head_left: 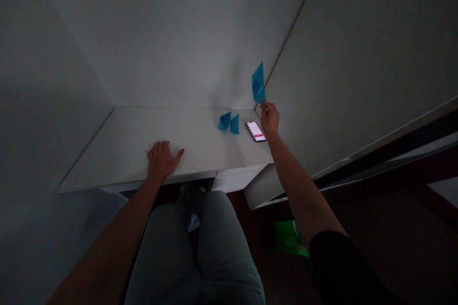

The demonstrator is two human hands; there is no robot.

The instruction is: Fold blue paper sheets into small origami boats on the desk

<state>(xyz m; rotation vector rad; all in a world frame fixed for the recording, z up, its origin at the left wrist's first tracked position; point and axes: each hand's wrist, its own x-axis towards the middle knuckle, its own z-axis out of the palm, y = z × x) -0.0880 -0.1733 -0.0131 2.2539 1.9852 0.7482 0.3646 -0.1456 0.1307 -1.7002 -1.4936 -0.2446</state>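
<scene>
A blue folded paper piece point(258, 83) is held up by its lower tip, pinched in the fingers of my right hand point(270, 118), above the right end of the white desk point(125, 140). Two more folded blue papers, one on the left point(224, 121) and one on the right point(234, 124), stand side by side on the desk. Between them and my right forearm lies a phone point(255, 131) with its screen lit. My left hand point(162, 159) rests flat near the front edge of the desk, its fingers spread and holding nothing.
White walls point(161, 33) rise behind and left of the desk, and a pale panel point(358, 57) stands at the right. Beneath the desktop is a white drawer unit point(236, 178). Something green point(288, 237) lies low at the right, beside my legs point(218, 248).
</scene>
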